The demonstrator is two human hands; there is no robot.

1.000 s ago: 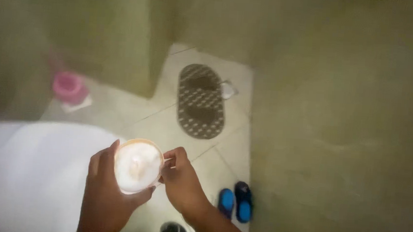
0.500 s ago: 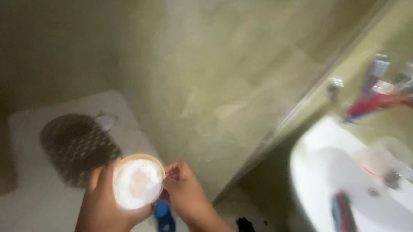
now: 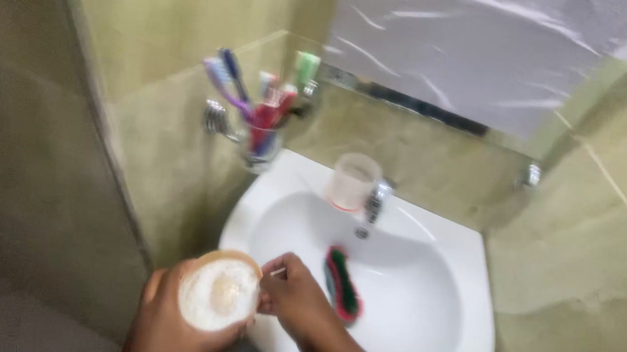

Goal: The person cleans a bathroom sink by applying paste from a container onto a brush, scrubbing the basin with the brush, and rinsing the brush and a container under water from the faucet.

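One left hand [image 3: 171, 324], grasping one round tub [image 3: 218, 292] of white powder from beneath, low in the view at 7 o'clock. One right hand [image 3: 297, 300], fingertips pinched at the tub's rim at 3 o'clock; what it pinches cannot be told. One white sink [image 3: 462, 252] just beyond. In its basin, one scrubbing brush [image 3: 343, 285], red and green. At 12 o'clock, one tap [image 3: 375, 199] and one clear cup [image 3: 353, 181]. At 11 o'clock, one wall holder [image 3: 260, 146] of several toothbrushes.
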